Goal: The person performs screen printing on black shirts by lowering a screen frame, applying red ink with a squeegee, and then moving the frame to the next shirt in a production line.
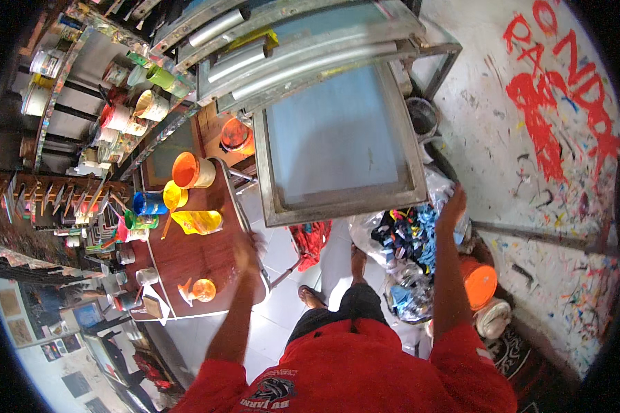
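My left hand [248,251], smeared by motion, hangs over the right edge of the brown tabletop [165,261], near a yellow pouch [196,221] and an orange spray bottle [201,289]. My right hand [453,205] is out to the right, beside a clear bag [410,241] of dark and blue scraps; its fingers are too unclear to read. Ahead of me, between and beyond both hands, a framed printing screen [334,138] with pale blue mesh juts from a metal rack [310,76].
Paint tubs [191,170] crowd the table's far end. Shelves of pots [117,117] line the left. An orange bucket [478,282] sits low right by the paint-marked wall [523,261]. A red bag [306,244] lies on the tiled floor [275,323]. A dark bucket [420,115] stands behind the screen.
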The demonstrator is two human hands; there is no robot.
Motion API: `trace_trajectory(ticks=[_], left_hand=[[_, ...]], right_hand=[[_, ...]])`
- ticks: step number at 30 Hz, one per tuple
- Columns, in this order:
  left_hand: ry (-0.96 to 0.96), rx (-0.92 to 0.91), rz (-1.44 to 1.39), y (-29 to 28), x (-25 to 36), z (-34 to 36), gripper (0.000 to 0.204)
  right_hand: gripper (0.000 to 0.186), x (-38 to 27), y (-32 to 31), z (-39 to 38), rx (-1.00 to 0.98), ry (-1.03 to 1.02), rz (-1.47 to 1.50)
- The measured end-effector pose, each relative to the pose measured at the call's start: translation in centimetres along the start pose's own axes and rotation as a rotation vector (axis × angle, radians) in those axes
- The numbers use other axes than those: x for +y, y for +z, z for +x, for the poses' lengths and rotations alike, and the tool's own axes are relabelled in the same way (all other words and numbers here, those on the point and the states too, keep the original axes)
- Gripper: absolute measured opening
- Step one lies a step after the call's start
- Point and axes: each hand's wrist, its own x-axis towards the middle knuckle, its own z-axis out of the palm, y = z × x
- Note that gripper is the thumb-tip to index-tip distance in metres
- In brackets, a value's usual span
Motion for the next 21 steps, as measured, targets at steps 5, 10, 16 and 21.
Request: trace_trajectory(ticks=[5,10,16,21], left_hand=[[-0.393,-0.313,0.922,-6.0,-7.9,-19.8,0.025],[-0.341,-0.425,1.445,-19.7,-5.3,-22.8,0.031],[-0.365,-0.109,1.371,-29.2,6.2,-22.6,0.025],[-0.413,0.107,1.410,-36.6,12.6,-25.8,0.022]], right_hand=[[0.024,23.1,-13.0,-13.9,-0.112,-0.327,-0.850],[0.036,38.2,-18.0,-28.6,-0.385,0.172,-0.470],[0.037,43.1,-20.0,-40.2,-0.429,0.203,-0.434],[0.038,43.6,-19.9,-48.2,-0.376,0.085,-0.373]])
